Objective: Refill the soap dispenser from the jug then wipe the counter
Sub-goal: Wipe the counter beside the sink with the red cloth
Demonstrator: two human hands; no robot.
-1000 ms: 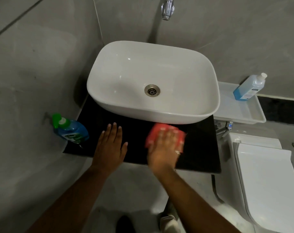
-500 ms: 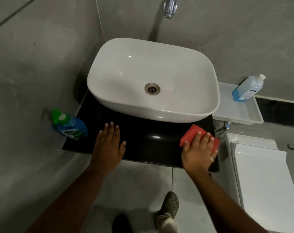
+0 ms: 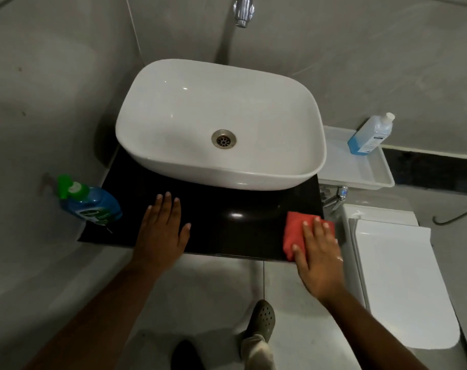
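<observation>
Setting: a grey-walled bathroom seen from above, looking down at a small washstand.
Counter: a glossy black counter (image 3: 227,225) runs across the middle of the frame, with a white oval basin (image 3: 267,124) sitting on its far part.
Left hand: the left hand (image 3: 161,233) lies flat on the counter, left of centre, fingers stretched out and slightly apart, gripping nothing.
Right hand: the right hand (image 3: 317,252) presses palm-down on a red cloth (image 3: 293,233) at the counter's lower right corner; the fingers are spread flat over the cloth, not curled around it.
Cloth: it reaches the counter's front edge and right end, partly hidden under the hand.
Soap dispenser: a blue bottle with a green pump top (image 3: 89,202) stands at the counter's left end, against the wall, well apart from both hands.
Refill jug: a clear bottle holding blue liquid (image 3: 371,136) stands in a white tray (image 3: 360,174) at the right, behind the basin.
Faucet: a chrome spout (image 3: 243,10) shows at the top edge.
Lower right: a white toilet lid (image 3: 403,284).
Bottom centre: a foot in a grey clog (image 3: 263,319) on the pale floor.
</observation>
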